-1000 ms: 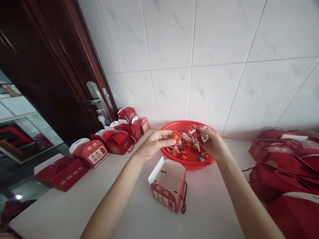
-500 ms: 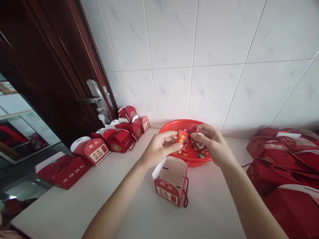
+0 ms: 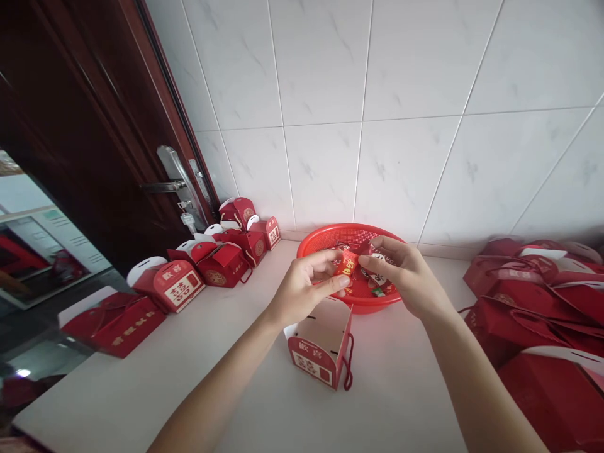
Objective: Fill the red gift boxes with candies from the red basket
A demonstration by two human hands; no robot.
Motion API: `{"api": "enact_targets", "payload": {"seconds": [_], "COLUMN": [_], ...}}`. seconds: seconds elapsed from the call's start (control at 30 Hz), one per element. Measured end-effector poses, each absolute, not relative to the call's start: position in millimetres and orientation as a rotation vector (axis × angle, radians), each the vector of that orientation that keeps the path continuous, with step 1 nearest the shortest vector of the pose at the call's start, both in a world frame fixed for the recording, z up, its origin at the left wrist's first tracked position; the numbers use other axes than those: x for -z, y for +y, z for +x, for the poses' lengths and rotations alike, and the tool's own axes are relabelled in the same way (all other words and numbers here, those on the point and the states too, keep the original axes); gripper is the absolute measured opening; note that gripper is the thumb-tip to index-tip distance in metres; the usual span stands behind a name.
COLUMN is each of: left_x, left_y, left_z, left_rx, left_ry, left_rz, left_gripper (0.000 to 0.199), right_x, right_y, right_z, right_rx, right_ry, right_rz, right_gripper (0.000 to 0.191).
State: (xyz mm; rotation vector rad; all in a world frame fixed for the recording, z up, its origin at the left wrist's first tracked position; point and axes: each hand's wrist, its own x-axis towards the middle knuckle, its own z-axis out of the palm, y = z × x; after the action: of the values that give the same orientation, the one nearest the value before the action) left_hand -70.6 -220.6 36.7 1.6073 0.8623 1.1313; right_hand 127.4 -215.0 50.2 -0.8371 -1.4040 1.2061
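Over the red plastic basket [image 3: 311, 246], my left hand [image 3: 309, 280] pinches a small red candy packet [image 3: 346, 264] with yellow characters between thumb and fingers. My right hand [image 3: 401, 270] is closed on a dark red and white candy packet [image 3: 376, 269], partly hidden by its fingers. The two hands are close together, their packets nearly touching. Below them lie more wrapped candies [image 3: 377, 292] in the basket. A red gift box [image 3: 314, 352] with an open top and a dark red cord handle stands on the white table, just in front of the basket.
Several red gift boxes [image 3: 182, 283] line the table's left side, beside a dark door [image 3: 94, 94] with a metal handle. Many more red boxes [image 3: 533, 302] are piled at the right. A white tiled wall [image 3: 325, 170] rises behind the basket.
The red packet in my left hand has tilted over and moved closer to the right hand's packet. The view has shifted slightly; the boxes stand as before.
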Motion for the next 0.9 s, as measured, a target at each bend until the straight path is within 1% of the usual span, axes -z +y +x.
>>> {"api": "enact_targets", "payload": {"seconds": [0.2,0.5,0.8,0.9], "left_x": [-37.6,-35.5,-32.6,-32.2], "left_y": [-221.7,-225.8,-230.1,-232.2], "left_z": [-67.9,-65.1,-61.3,-61.0], "left_rx": [-1.147,-1.201,-1.288,-1.318], "left_ry": [0.880,0.880,0.899,0.948], "left_rz": [1.571,1.562,1.613,1.643], "left_gripper": [0.036,0.041,0.041,0.045], "right_x": [-53.1,-55.6,-53.8,-52.1], "right_y": [-217.3,-220.0,-219.6,-219.5], "right_z": [126.9,128.5,128.8,128.4], "right_rx": [-1.247,-1.224,-1.200,-1.199], "right_ry": [-1.379,-1.381,-1.412,-1.424], "right_rz": [-0.814,-0.829,-0.824,-0.825], "right_gripper": [0.032,0.031,0.031,0.030]}}
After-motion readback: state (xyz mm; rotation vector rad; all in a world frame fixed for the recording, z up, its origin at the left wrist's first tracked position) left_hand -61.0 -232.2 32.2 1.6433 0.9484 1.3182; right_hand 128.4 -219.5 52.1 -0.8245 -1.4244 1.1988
